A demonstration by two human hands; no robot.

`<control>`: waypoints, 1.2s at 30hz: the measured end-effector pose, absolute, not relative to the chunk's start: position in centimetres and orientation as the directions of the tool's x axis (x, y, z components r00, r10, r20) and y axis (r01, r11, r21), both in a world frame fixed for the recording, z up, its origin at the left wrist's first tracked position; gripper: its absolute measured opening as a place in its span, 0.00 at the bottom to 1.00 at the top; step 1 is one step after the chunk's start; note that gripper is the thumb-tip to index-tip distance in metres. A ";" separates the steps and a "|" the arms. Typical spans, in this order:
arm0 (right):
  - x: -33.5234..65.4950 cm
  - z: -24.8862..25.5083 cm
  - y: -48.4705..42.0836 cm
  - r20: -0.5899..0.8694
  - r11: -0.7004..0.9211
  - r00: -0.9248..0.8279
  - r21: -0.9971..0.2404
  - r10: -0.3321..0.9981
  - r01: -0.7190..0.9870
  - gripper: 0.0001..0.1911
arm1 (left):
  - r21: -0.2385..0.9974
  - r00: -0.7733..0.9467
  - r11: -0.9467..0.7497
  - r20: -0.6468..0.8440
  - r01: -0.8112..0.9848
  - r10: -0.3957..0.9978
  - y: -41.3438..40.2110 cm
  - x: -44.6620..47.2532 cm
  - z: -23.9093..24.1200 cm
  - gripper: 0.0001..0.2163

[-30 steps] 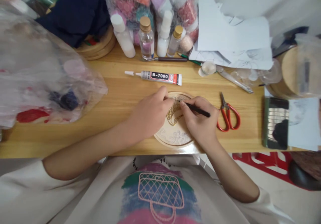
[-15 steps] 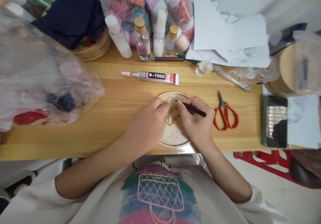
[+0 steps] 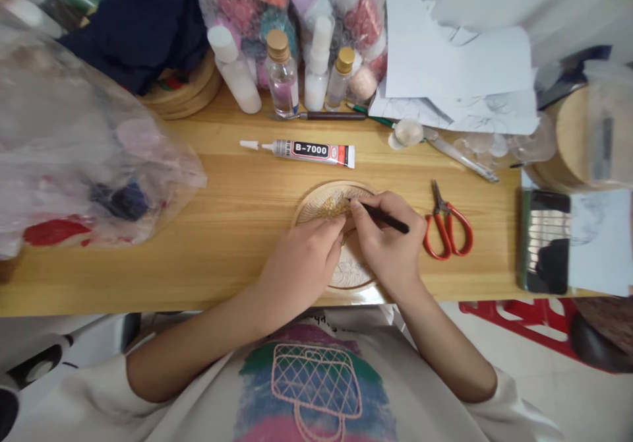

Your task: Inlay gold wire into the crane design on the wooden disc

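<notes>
Head view: black pen-like tool (image 3: 386,219) is pinched in the right hand (image 3: 390,241), fingers closed. Round wooden board (image 3: 352,255) is seen just below frame centre, partly covered by the left hand (image 3: 302,254), fingers bunched; any grip there can't be told. Red-handled cutters (image 3: 449,227) are placed right of centre.

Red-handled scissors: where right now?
In the head view, the red-handled scissors lie on the wooden tabletop, just right of the right hand and left of the smartphone.
</notes>
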State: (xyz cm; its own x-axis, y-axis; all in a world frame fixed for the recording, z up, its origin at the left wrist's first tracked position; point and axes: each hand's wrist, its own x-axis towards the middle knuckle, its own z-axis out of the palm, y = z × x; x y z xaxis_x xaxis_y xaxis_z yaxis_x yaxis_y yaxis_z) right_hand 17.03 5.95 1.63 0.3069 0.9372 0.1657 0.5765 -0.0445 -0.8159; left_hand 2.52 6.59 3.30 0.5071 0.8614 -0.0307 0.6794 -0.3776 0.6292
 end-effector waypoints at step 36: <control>17.1 1.3 5.8 0.169 -0.047 0.334 -0.834 0.927 0.550 0.05 | 0.823 0.352 0.050 -0.296 0.566 0.888 6.6 4.9 2.5 0.22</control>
